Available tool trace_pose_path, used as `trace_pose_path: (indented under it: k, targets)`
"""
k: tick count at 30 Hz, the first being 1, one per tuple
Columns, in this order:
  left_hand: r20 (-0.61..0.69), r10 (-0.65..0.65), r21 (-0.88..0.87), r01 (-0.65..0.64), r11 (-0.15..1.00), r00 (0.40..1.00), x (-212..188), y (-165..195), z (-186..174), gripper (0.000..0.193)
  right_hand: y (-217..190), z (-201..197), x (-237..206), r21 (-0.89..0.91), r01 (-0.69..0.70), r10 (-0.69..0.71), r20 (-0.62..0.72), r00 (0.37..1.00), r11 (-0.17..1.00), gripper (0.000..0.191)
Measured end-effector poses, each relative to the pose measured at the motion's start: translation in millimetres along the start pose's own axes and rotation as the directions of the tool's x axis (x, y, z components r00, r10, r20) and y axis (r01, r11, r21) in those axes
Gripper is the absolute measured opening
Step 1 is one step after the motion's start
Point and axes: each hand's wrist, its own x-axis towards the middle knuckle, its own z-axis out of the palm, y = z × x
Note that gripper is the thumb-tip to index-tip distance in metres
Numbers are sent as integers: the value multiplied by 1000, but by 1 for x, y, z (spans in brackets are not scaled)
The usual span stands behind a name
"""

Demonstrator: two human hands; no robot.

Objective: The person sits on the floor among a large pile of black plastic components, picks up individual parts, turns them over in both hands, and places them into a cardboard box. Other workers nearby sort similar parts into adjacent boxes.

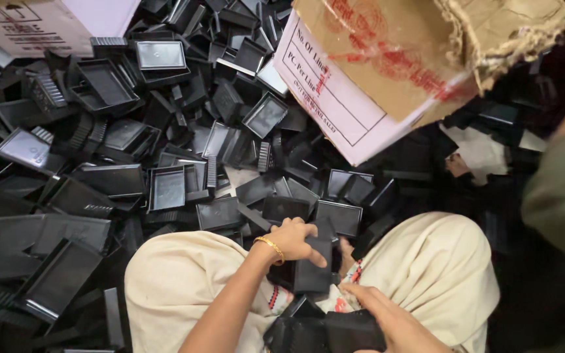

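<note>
I sit with cream-clothed knees (178,287) drawn up amid a heap of black plastic trays (165,131). My left hand (293,239), with a gold bangle on its wrist, grips the top edge of a black tray (312,269) standing upright between my knees. Lower down, my right hand (387,314) rests on a stack of black trays (325,332) in my lap, fingers curled over its right end.
A torn cardboard box (387,59) with a white label tilts over the pile at the top right. Another box (40,23) lies at the top left. Someone's green-sleeved arm (560,189) enters from the right edge. Loose trays cover the floor all around.
</note>
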Motion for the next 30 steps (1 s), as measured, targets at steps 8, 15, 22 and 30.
trace_pose_path:
  k: [8,15,22,30]
  targets:
    - [-97,101,-108,-112,988,990,-21,2,1,78,36,-22,-10,786,-107,289,-94,953,609,85]
    - [-291,242,-309,-330,892,926,-39,28,2,67,24,-39,22,581,162,68,-354,933,798,64]
    - [-725,275,-356,-686,635,631,-92,62,9,59,-20,-34,42,82,516,-471,-306,827,853,79]
    - [-887,183,-350,-875,334,424,-115,95,-4,68,-35,7,63,-185,570,-559,-572,600,801,89]
